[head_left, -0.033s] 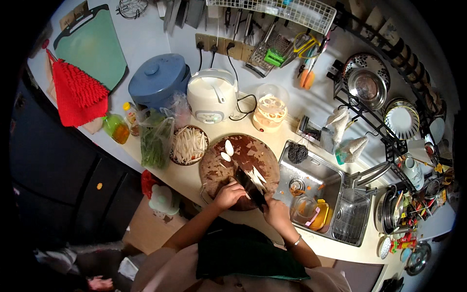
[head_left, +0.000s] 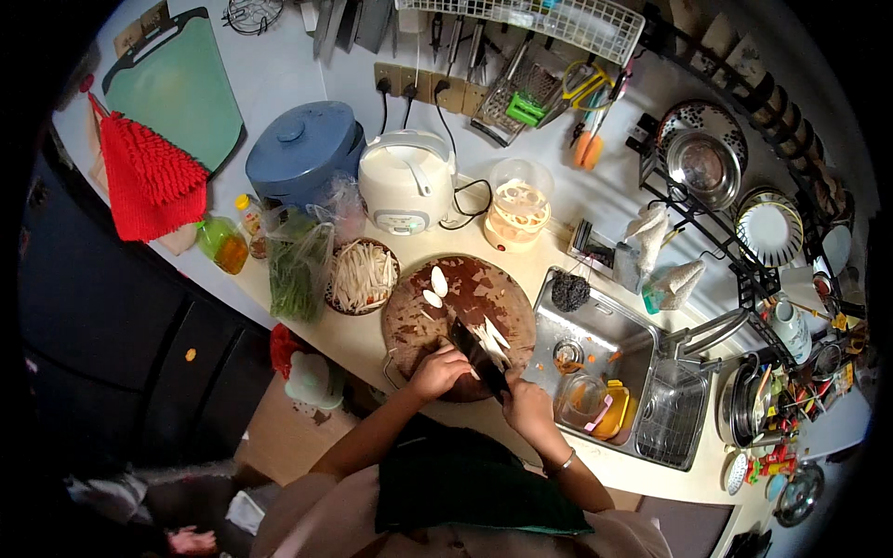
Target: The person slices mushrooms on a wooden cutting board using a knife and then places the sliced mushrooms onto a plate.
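My right hand [head_left: 526,406] is closed round the handle of a dark-bladed cleaver [head_left: 478,357]. The blade stands over the near part of a round, worn wooden chopping board [head_left: 409,325]. Against the blade's left side, my left hand [head_left: 441,373] has its fingers curled on a pale vegetable piece [head_left: 473,374], mostly hidden beneath them. White cut strips [head_left: 496,335] lie right of the blade. Two oval white slices [head_left: 438,281] rest on the board's far part. Left of the board, a bowl [head_left: 362,276] is heaped with similar white strips.
A bag of green vegetables [head_left: 298,270] lies left of the bowl. Behind the board stand a white rice cooker [head_left: 403,186] and a small steamer [head_left: 517,209]. To the right, a steel sink [head_left: 609,316] holds a yellow container [head_left: 615,414]. A blue lidded tub [head_left: 302,149] sits at back left.
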Tool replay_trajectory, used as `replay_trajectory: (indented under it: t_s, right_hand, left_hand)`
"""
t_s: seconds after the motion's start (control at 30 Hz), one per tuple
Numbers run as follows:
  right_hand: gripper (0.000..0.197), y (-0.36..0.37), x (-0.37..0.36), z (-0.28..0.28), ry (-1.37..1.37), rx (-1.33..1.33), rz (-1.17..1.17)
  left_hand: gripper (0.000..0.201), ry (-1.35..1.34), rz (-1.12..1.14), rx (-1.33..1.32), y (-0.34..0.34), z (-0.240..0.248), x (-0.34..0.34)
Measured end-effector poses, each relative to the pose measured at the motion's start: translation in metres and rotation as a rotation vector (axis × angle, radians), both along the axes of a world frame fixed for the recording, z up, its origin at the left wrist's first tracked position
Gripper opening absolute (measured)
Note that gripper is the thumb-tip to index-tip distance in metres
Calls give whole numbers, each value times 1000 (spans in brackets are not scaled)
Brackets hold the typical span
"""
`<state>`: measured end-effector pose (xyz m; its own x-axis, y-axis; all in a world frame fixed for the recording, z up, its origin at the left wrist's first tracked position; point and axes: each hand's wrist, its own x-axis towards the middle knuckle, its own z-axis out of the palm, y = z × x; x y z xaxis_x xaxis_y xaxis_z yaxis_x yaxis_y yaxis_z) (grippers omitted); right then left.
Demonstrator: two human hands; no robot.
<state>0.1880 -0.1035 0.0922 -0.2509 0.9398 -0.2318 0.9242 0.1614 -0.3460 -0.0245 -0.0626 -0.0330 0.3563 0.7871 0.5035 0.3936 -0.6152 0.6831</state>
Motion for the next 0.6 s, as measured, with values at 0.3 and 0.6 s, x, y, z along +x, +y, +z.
replay_trajectory:
  t_s: [0.3,0.6]
  right_hand:
    - [22,24,-4,-38,262,215,-34]
    - [22,11,8,-33,299,164,-62]
  left_hand:
    - [12,-23,95,68,2,13,-10]
    - [19,40,286,-70,3,7,-25]
